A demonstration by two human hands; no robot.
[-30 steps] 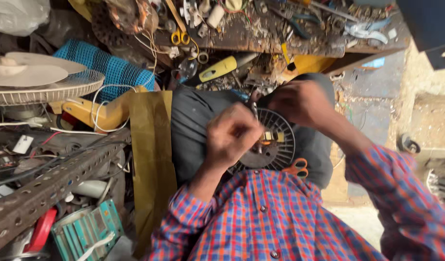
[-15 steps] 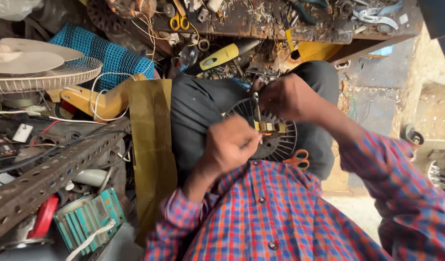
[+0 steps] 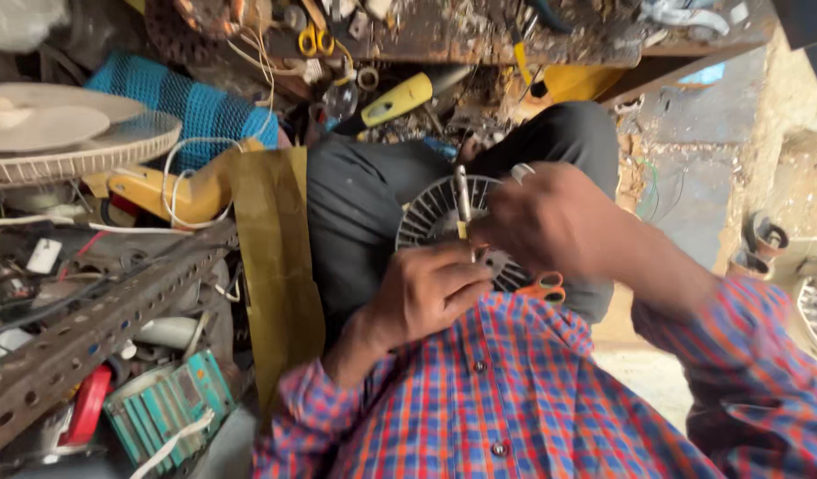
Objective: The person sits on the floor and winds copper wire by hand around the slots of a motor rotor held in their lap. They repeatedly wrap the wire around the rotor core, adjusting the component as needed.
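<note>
A round black finned disc, like a fan motor cover, rests on my lap against dark trousers. A thin metal tool with a yellow band stands upright over the disc. My right hand comes in from the right, fingers closed around the tool's lower part. My left hand is curled at the disc's near edge, gripping it just under the tool; how far it touches the tool is hidden. Orange-handled scissors lie on my lap beneath the right hand. My checked shirt fills the bottom.
A cluttered wooden bench runs across the top with yellow scissors and a yellow-handled tool. At left are a white fan grille, a perforated metal rail, a blue mesh piece and an olive strap.
The tool lay across the disc between my hands and now stands upright. My hands have drawn closer together. The view has shifted slightly downward.
</note>
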